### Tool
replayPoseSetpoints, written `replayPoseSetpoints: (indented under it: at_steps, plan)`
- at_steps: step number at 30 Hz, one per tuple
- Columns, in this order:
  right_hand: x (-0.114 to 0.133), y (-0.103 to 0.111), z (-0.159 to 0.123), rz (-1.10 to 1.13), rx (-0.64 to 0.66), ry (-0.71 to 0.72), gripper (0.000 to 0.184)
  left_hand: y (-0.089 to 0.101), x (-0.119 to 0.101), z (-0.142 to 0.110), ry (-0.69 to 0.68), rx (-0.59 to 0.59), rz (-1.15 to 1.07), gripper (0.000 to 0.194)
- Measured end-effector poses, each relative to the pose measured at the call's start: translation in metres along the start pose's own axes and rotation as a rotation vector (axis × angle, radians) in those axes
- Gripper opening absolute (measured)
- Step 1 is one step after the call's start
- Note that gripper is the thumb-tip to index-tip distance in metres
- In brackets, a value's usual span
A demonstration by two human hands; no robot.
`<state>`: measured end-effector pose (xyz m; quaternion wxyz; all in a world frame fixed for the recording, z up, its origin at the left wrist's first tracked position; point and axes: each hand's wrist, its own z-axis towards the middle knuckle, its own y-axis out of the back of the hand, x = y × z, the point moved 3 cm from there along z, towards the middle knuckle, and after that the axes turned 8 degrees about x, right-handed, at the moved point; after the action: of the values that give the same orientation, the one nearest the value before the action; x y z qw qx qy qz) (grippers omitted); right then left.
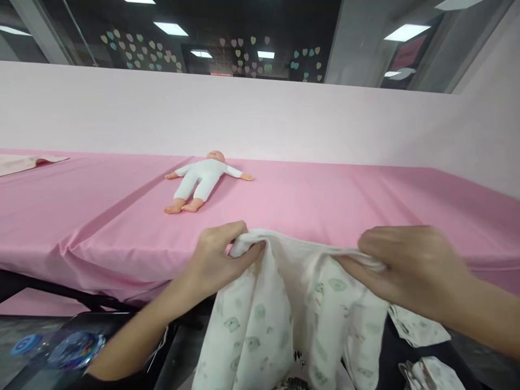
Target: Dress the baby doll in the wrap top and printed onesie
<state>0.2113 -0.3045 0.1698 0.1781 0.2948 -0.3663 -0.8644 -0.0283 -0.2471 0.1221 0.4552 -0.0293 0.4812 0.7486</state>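
Note:
A white baby garment (254, 330) with a pale green print hangs in folds in front of me. My left hand (219, 260) pinches its top edge between thumb and fingers. On the other side, my right hand (410, 265) grips the same edge, so the cloth is stretched between both hands. The right hand is slightly blurred. Beyond them a baby doll (204, 176) in a white suit lies on its back on the pink sheet (304, 200), arms spread, feet toward me. Neither hand touches the doll. The garment's lower part runs out of view.
A beige cloth (24, 162) lies at the far left of the pink surface. Low on the left is a clear plastic bottle (75, 349) with a blue cap. Folded printed cloths (433, 374) rest at lower right. A white wall (244, 116) with windows above stands behind.

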Motion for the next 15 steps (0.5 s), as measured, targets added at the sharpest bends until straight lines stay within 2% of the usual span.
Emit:
replayPoseSetpoints:
  at_steps: [3, 4, 6, 8, 11, 13, 15]
  plan:
    - [-0.001, -0.054, -0.002, 0.238, -0.025, -0.266, 0.040, -0.050, 0.019, -0.002, 0.251, -0.106, -0.352, 0.022]
    - [0.001, -0.074, -0.002, 0.345, -0.035, -0.385, 0.039, -0.067, 0.023, -0.002, 0.311, -0.173, -0.480, 0.019]
    - [0.013, -0.109, -0.002, 0.583, -0.069, -0.625, 0.034, -0.095, 0.024, -0.003, 0.382, -0.260, -0.709, 0.018]
    - [0.036, -0.134, -0.004, 0.808, -0.102, -0.757, 0.026, -0.115, 0.017, -0.004, 0.380, -0.253, -0.901, 0.022]
    - [0.075, -0.146, -0.016, 1.090, -0.199, -0.865, 0.016, -0.124, 0.002, -0.013, 0.353, -0.181, -1.116, 0.027]
    - [0.092, -0.142, -0.027, 1.174, -0.262, -0.860, 0.029, -0.121, -0.006, -0.024, 0.361, -0.135, -1.193, 0.026]
    - [0.096, -0.137, -0.037, 1.177, -0.326, -0.870, 0.039, -0.115, -0.014, -0.036, 0.358, -0.045, -1.274, 0.026]
